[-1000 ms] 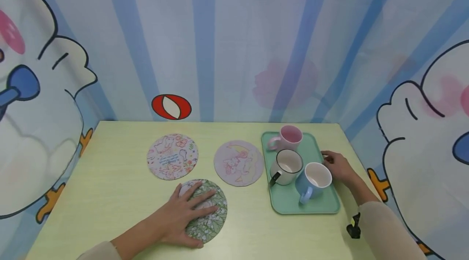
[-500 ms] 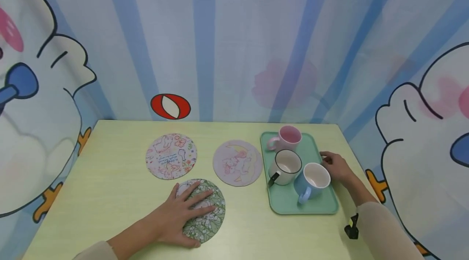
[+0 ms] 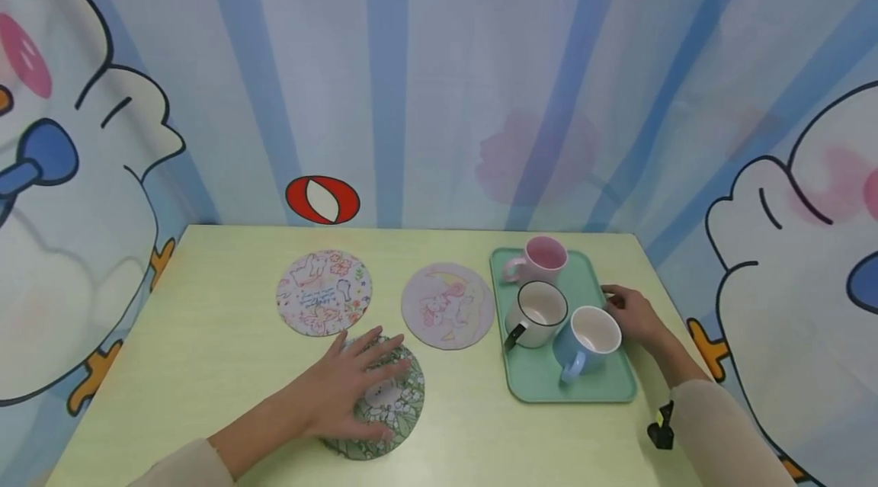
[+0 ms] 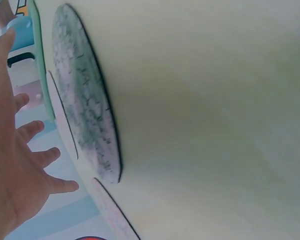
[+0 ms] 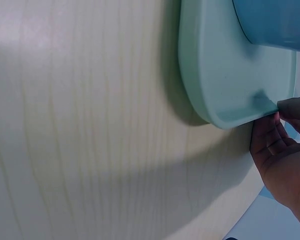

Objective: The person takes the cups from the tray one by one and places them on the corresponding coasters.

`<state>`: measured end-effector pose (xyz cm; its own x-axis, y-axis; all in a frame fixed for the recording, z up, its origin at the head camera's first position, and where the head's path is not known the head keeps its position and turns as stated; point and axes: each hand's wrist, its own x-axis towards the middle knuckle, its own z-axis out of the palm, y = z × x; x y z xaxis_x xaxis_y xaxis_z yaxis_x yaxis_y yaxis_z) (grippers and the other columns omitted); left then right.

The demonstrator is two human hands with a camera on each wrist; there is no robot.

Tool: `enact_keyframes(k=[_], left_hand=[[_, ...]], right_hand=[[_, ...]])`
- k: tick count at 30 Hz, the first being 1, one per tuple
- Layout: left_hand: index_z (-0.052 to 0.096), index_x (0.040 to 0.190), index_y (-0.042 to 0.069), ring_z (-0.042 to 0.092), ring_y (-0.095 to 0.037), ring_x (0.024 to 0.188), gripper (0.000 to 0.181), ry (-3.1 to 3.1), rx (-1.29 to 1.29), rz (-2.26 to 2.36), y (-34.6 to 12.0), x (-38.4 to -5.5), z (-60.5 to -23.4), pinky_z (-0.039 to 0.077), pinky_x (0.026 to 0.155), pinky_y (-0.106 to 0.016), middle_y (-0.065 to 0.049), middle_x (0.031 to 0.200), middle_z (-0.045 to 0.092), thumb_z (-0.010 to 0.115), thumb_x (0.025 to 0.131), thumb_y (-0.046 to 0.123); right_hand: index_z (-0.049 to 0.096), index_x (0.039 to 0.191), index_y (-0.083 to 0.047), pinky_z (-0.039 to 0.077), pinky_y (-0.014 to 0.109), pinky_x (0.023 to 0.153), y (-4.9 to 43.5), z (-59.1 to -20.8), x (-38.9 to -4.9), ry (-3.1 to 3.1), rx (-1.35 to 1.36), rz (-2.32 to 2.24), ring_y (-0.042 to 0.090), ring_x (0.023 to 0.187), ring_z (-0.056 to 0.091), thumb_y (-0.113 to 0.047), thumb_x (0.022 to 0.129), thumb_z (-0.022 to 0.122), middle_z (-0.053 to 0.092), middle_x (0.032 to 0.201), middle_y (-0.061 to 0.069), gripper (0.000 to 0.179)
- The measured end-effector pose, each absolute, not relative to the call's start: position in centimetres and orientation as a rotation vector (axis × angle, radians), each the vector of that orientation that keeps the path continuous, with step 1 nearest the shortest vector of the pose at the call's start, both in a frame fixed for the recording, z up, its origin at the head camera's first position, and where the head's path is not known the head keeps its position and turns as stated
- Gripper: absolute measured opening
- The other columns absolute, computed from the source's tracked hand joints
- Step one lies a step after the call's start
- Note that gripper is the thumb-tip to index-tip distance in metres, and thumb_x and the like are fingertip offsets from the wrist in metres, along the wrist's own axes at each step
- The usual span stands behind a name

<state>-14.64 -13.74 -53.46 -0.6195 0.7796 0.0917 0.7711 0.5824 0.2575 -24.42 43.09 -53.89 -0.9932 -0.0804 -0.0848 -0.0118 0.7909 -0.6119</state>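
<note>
A: Where is the green-print round mat [image 3: 403, 403]?

B: On the near middle of the table [image 3: 206, 304], beneath the person's left hand [image 3: 341, 397], which is spread and grasps nothing.

A: What seems done?

B: The mats look laid out: the floral mat [image 3: 325, 293] far left, the lilac mat [image 3: 447, 306] to its right, none overlapping.

A: And left?

B: Apparently anything involving the mugs. The pink mug [image 3: 542, 260], white mug [image 3: 537, 317] and blue mug [image 3: 587, 340] stand on the green tray [image 3: 531, 386] at right; none is on a mat. The right hand [image 3: 634, 313] pinches the tray's right edge.

A: Anything unclear?

B: The left hand covers part of the green-print mat, and whether any fingertip touches it is uncertain. The floral mat's writing is too small to read. The right wrist view crops the blue mug.
</note>
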Motion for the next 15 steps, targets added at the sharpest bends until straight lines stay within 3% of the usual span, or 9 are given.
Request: enact_keyframes(k=[10,15], left_hand=[[0.032,0.168,0.035,0.026,-0.035,0.159,0.087,2.828,1.324,0.479,-12.4,-17.3,-51.9,0.027,0.118,-0.073,0.005,0.175,0.023,0.051,0.096,0.080],[0.033,0.168,0.031,0.028,-0.033,0.158,0.087,2.835,1.320,0.565,-11.2,-18.9,-51.4,0.033,0.118,-0.067,0.001,0.174,0.027,0.053,0.097,0.076]], right_hand=[[0.051,0.143,0.017,0.055,0.054,0.084,42.8,-53.5,-24.4,2.888,-0.086,-0.973,0.045,0.101,0.067,-0.001,0.104,0.055,0.068,0.109,0.033,0.043],[0.050,0.143,0.017,0.054,0.055,0.085,42.9,-53.4,-24.4,2.881,-0.075,-0.958,0.045,0.102,0.066,-0.002,0.104,0.055,0.068,0.110,0.032,0.044]])
